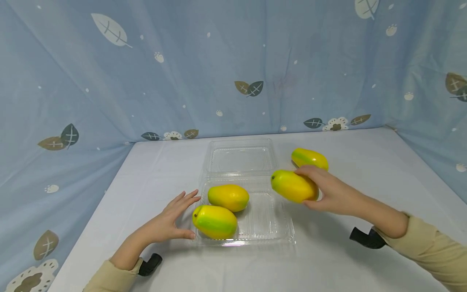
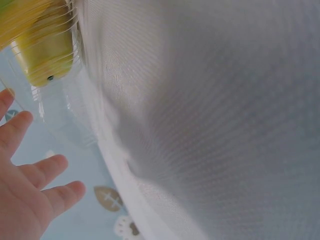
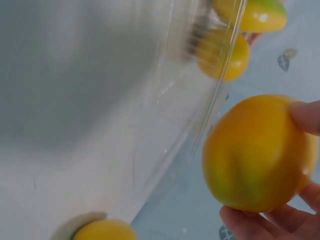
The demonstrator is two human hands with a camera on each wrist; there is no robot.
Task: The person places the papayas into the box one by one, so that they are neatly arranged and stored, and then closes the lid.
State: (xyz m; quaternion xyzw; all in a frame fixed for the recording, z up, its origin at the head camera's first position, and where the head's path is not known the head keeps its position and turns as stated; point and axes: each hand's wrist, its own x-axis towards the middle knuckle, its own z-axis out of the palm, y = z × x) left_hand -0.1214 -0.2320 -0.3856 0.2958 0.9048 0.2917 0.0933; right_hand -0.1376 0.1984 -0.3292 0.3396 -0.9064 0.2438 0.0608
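Yellow-green in the head view, the held fruit (image 1: 292, 186) hangs at the right edge of the clear clamshell (image 1: 270, 215), right hand (image 1: 332, 190) curled round it; left hand (image 1: 171, 223) spread, empty, at the clamshell's left. Left wrist view: two fruits (image 2: 47, 55) (behind ribbed plastic) inside. Right wrist view: another fruit (image 3: 105, 231) outside.

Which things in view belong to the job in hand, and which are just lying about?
Part of the job, it seems:
held fruit, in the right fingers
rear fruit and front fruit, inside the container
clear container, lid open
probably the loose fruit, beyond the held one

Just surroundings:
white cloth
leaf-print curtain
black wrist attachments
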